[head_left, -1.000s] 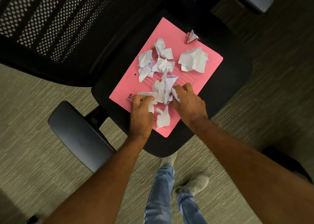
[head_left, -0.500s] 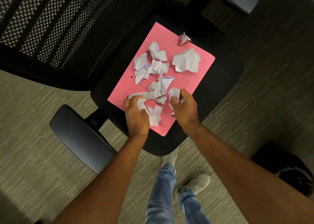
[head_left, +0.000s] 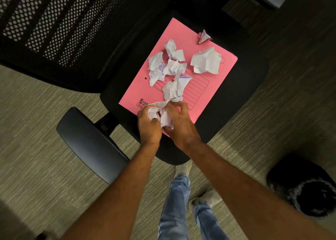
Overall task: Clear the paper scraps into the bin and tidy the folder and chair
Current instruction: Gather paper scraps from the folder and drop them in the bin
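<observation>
Seen from above, our left hand (head_left: 148,125) and right hand (head_left: 180,124) meet at the near corner of a pink folder (head_left: 183,39), fingers of both curled around one wad of crumpled paper (head_left: 161,115) pressed between them. The folder lies flat on the black seat of an office chair (head_left: 241,86), its mesh backrest to the left. More white scraps (head_left: 169,65) sit loose across the folder, a larger crumpled sheet (head_left: 206,60) lies apart from them toward its far right edge, and a small red-and-white scrap (head_left: 203,36) rests at its far edge. A black-lined bin (head_left: 307,190) stands on the carpet (head_left: 36,148) at lower right, well apart from the chair.
</observation>
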Demonstrator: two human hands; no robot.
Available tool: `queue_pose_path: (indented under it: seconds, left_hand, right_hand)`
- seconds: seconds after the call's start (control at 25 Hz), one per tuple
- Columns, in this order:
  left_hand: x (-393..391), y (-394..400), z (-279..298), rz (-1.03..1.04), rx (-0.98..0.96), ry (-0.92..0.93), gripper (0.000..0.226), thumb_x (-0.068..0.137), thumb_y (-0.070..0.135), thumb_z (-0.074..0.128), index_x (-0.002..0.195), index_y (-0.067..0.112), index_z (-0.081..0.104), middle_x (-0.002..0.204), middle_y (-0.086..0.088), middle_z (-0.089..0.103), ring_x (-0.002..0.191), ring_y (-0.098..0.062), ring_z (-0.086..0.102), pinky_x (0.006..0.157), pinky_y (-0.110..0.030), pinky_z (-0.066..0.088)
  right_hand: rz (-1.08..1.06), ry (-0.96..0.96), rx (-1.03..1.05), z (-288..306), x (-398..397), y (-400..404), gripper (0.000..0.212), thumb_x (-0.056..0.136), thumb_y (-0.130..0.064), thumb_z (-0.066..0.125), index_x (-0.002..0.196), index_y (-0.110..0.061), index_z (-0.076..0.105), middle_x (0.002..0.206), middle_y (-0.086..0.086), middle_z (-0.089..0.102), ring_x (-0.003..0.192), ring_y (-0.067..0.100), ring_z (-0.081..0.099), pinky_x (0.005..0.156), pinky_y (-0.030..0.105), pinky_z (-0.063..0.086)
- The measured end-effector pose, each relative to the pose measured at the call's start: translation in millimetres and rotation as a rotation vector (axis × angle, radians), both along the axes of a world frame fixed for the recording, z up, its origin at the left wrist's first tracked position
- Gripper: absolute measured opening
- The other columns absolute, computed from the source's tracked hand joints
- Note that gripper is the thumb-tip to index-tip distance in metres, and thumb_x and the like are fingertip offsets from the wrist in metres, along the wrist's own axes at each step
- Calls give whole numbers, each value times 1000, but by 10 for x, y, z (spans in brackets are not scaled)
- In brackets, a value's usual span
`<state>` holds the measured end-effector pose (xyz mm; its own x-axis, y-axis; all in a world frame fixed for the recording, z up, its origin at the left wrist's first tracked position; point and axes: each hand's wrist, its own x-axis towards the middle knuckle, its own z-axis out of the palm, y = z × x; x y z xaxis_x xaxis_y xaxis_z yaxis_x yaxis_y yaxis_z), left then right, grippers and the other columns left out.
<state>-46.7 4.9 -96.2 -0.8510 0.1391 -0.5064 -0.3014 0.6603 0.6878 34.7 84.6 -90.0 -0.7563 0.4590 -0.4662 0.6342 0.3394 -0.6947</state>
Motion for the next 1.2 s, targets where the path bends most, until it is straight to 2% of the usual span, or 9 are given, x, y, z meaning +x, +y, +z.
queue_pose_path:
  seconds: [0.16, 0.28, 0.4, 0.52, 0.6, 0.72, 0.92, 1.04, 1.2]
  left_hand:
    - [35, 1, 12, -8, 46, -33, 42, 87, -11, 50, 120, 11, 66, 123, -9, 63, 110, -21, 66, 83, -24, 60]
    - [58, 2, 59, -16, 34, -41, 44, 87, -12, 49, 120, 11, 66, 124, -10, 62, 111, -23, 65, 88, -38, 62]
    - [81, 16, 129, -50, 0, -4, 46, 88, -13, 48, 123, 11, 66, 126, -8, 61, 113, -22, 63, 88, -33, 60]
    - [165, 144, 228, -123, 13, 18, 46, 89, -13, 47, 123, 12, 66, 126, -6, 61, 114, -19, 61, 89, -25, 56]
    - [284, 289, 290, -170, 23, 27, 50, 86, -15, 46, 122, 12, 66, 123, -7, 60, 109, -17, 60, 84, -19, 52]
    - [580, 587, 384, -250, 25, 53, 48, 85, -14, 46, 120, 10, 68, 120, -9, 60, 108, -20, 59, 83, -17, 47]
    - [1239, 1106, 515, -459, 85, 91, 50, 78, -17, 43, 112, 7, 71, 114, -14, 63, 103, -24, 59, 93, -32, 49]
    - [1758, 1349, 510, -583, 92, 141, 41, 81, -15, 45, 106, 4, 72, 107, -13, 63, 98, -23, 59, 83, -20, 41]
    - [2607, 1607, 422, -725, 127, 124, 35, 85, -11, 47, 102, 6, 73, 110, -12, 65, 100, -23, 59, 84, -16, 43]
  right_hand:
    - [-4, -42, 10, -1, -35, 0, 43, 89, -5, 72, 122, -29, 58, 142, -3, 39, 119, 17, 54, 89, 38, 58]
    - [-21, -61, 6, 9, 4, 39, 36, 89, 3, 66, 111, -25, 62, 128, 1, 48, 108, 17, 56, 84, 30, 54]
    - [-159, -82, -50, 58, 87, 186, 28, 91, 4, 67, 107, -18, 62, 117, 5, 49, 92, 19, 60, 78, 33, 58]
    - [-376, -58, -117, 151, 244, 388, 26, 92, 2, 69, 94, -23, 60, 112, 5, 49, 80, 7, 55, 71, 23, 55]
    - [-494, -40, -148, 220, 404, 529, 25, 92, 0, 69, 92, -23, 60, 112, 6, 50, 82, 10, 57, 71, 22, 54]
    - [-653, -29, -170, 317, 787, 752, 18, 91, 1, 68, 99, -15, 65, 117, 13, 54, 94, 23, 63, 85, 36, 58]
    - [-878, -1, -161, 360, 1681, 1081, 24, 88, 5, 67, 92, -19, 64, 121, 16, 55, 90, 20, 61, 86, 37, 57]
    - [-1018, 18, -165, 339, 2339, 1205, 30, 88, 4, 67, 88, -25, 62, 120, 13, 55, 90, 16, 60, 87, 40, 59]
    - [-1161, 24, -207, 261, 3274, 1327, 29, 87, 5, 68, 88, -23, 61, 121, 24, 59, 102, 37, 66, 89, 56, 59]
